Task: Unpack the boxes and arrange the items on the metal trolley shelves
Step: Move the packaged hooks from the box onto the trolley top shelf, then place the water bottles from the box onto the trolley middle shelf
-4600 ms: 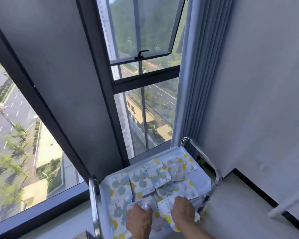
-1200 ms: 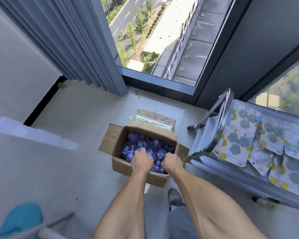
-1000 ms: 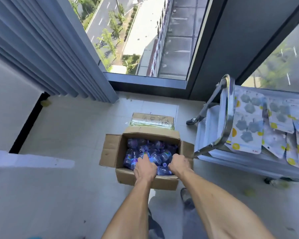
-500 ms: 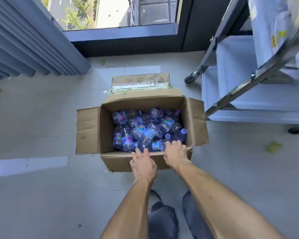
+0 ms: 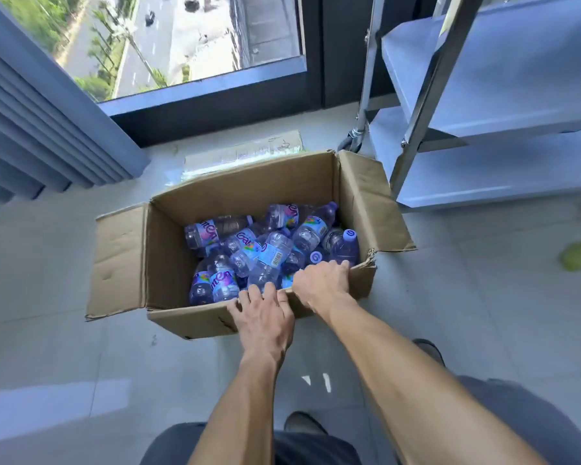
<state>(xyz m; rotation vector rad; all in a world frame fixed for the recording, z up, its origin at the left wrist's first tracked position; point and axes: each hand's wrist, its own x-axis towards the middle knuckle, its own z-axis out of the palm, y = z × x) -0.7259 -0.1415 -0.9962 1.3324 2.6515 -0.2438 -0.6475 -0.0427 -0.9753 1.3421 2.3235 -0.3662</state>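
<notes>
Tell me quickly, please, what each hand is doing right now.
Left hand: open, fingers resting on the cardboard box's near wall.
Right hand: gripping the same wall's top edge.

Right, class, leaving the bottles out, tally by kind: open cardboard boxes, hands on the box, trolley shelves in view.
Open cardboard box: 1
Hands on its near rim, left hand and right hand: 2
Trolley shelves, upper shelf and lower shelf: 2
Total: 5
</notes>
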